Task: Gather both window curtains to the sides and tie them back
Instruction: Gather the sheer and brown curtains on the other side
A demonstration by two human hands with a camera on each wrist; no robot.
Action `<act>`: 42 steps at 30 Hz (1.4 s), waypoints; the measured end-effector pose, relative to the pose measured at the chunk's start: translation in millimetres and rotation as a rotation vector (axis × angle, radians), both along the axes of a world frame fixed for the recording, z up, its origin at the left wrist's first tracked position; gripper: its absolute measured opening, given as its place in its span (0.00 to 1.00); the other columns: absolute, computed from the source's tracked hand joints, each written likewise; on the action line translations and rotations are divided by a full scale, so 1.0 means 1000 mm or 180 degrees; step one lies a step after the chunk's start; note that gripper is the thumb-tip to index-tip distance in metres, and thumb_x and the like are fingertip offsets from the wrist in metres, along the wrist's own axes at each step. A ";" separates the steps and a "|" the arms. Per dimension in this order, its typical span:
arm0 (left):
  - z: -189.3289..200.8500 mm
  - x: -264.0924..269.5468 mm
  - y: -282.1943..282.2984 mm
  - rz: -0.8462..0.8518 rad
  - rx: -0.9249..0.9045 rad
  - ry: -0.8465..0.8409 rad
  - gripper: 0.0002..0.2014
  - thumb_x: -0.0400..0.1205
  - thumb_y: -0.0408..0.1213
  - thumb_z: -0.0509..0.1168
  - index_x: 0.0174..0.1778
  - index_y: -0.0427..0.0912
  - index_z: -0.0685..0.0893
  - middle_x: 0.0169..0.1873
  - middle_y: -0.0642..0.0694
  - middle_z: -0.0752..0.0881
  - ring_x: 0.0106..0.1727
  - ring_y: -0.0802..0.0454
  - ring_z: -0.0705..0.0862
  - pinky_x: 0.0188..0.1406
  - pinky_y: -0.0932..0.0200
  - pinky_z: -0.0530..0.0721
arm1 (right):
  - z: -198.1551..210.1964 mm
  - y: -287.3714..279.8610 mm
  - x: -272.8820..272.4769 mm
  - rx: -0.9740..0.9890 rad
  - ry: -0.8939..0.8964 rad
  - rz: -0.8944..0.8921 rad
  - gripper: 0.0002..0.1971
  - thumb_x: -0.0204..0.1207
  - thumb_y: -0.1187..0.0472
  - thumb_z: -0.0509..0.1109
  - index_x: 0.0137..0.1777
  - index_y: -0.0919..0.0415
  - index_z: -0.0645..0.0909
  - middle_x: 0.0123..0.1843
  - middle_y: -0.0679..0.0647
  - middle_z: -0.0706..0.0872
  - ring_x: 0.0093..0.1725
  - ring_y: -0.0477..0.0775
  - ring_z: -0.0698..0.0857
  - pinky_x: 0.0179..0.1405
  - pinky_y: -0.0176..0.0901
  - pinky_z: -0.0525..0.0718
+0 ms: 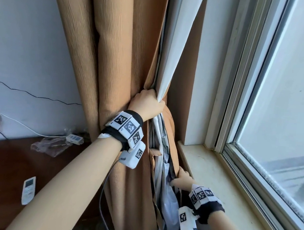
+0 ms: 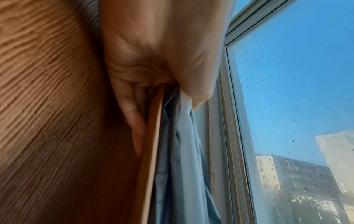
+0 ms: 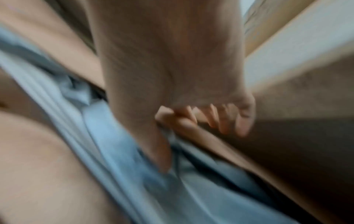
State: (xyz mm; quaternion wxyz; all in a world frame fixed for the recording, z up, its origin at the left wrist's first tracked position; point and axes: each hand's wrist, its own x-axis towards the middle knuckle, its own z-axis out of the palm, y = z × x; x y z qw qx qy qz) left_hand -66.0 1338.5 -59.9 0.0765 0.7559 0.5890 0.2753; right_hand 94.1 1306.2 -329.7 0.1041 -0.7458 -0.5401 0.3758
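A: Curtain [image 1: 115, 59], tan and ribbed, hangs bunched at the left side of the window [image 1: 289, 91], between the white wall [image 1: 25, 37] and the window frame [image 1: 228, 103]. Its pale lining [image 1: 174, 48] shows on the window side.

B: Who has hold of it?

A: The left hand [image 1: 146, 103] grips the gathered folds at mid-height, fingers curled round tan cloth and lining together. From the left wrist, the fingers [image 2: 132, 106] press into the cloth beside the folded tan edge.

B: And the other one?

A: The right hand [image 1: 182, 181] is lower, at the curtain's window-side edge, just beside the corner of the sill [image 1: 215, 176]. Its wrist view is blurred: the thumb [image 3: 161, 145] lies along the lining and the fingers [image 3: 226, 119] are curled, but I cannot tell whether they hold any cloth.

B: Any containers about?

A: Only a crumpled clear plastic bag [image 1: 50, 145] on the desk [image 1: 3, 165]; its contents are too unclear to tell.

B: What else is on the desk?

A: A white remote [image 1: 28, 190] lies near its front, well apart from the bag. A white cable [image 1: 25, 126] runs to a small white box [image 1: 73, 138] at the back, near the curtain's left edge.

B: Room to move?

A: The sill runs bare to the right along the frame. On the left, the curtain hangs close to the desk's back corner.
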 end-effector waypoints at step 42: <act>-0.032 -0.063 -0.050 -0.1597 0.0915 -0.2095 0.07 0.79 0.32 0.68 0.48 0.37 0.91 0.44 0.45 0.91 0.49 0.49 0.89 0.50 0.56 0.86 | 0.193 0.019 -0.022 0.3330 0.0135 0.0079 0.22 0.77 0.70 0.60 0.72 0.67 0.66 0.41 0.51 0.76 0.45 0.73 0.83 0.37 0.43 0.70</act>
